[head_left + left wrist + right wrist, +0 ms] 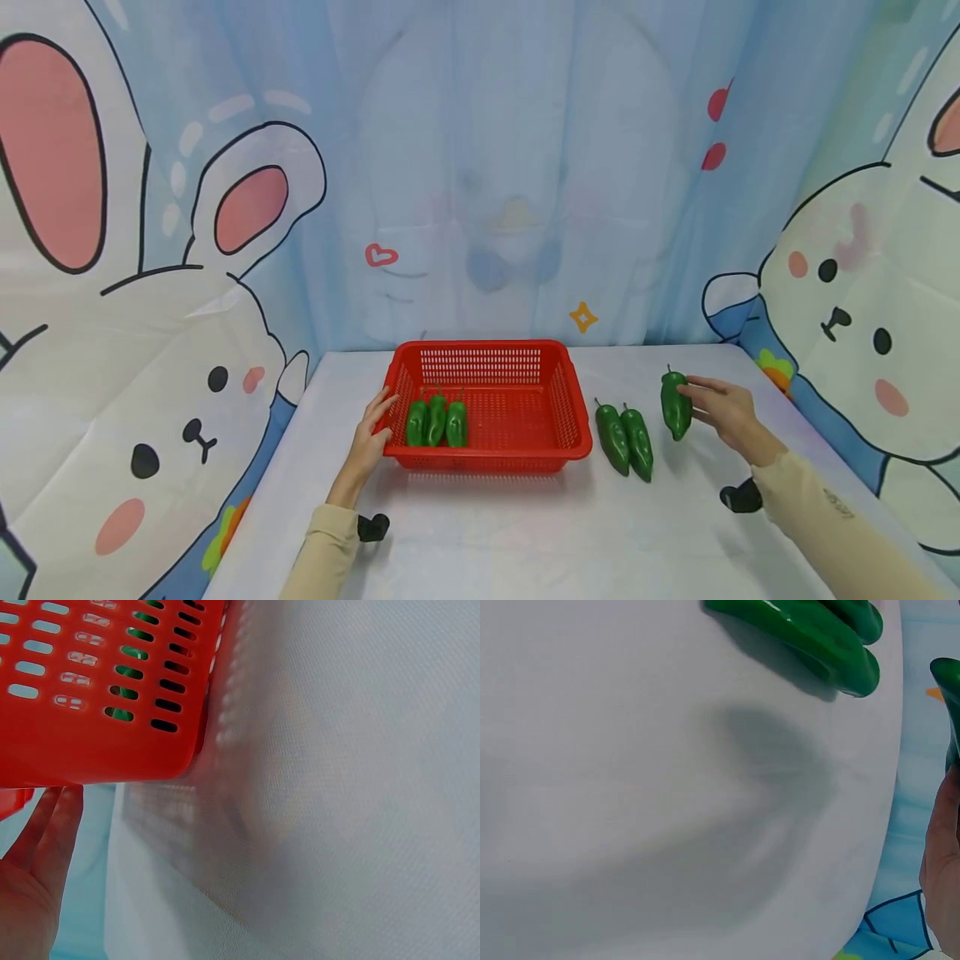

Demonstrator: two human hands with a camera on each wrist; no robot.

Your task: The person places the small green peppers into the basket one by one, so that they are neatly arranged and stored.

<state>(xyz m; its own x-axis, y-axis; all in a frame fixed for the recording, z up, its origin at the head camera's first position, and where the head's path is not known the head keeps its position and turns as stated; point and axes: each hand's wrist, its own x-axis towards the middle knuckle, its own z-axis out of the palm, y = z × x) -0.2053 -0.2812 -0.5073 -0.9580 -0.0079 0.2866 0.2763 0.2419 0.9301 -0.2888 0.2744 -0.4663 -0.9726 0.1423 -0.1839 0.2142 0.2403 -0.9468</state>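
Observation:
My right hand holds a green pepper by its right side, above the white table. At the edge of the right wrist view, part of this pepper shows beyond the fingers. Two more green peppers lie side by side between that hand and a red plastic basket. Inside the basket, three green peppers stand in a row near its left end. My left hand touches the basket's left rim, its fingers extended in the left wrist view.
The basket sits toward the back of the white table. Behind and beside the table hangs a blue curtain printed with cartoon rabbits. A dark wrist-mounted device shows below the left hand, and another below the right.

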